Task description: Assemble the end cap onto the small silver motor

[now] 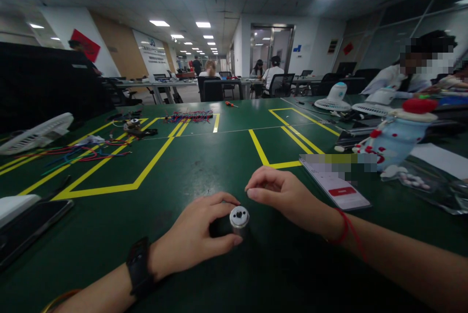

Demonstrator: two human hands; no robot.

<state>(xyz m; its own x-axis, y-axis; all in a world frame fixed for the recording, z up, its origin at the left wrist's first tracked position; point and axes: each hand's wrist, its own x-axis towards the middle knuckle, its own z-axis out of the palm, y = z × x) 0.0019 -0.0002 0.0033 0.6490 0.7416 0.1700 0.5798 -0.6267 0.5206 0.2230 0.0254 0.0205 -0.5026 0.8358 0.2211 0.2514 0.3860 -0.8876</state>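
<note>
A small silver cylindrical motor (240,219) stands upright on the green table, its round end with dark holes facing up. My left hand (199,230) curves around it from the left, thumb at the near side and fingers at the far side. A black watch band circles that wrist. Just right of and beyond the motor, my right hand (276,188) is raised with its fingers curled and thumb and fingertips pressed together. Something tiny may be between those fingertips; I cannot make it out. A red string is round the right wrist.
A phone (338,186) lies right of my right hand, near a blue cup (405,137) and white fans (332,98). Wires (91,149) and a dark phone (32,227) lie left. An orange screwdriver (231,104) lies far back. A person (405,69) sits at right.
</note>
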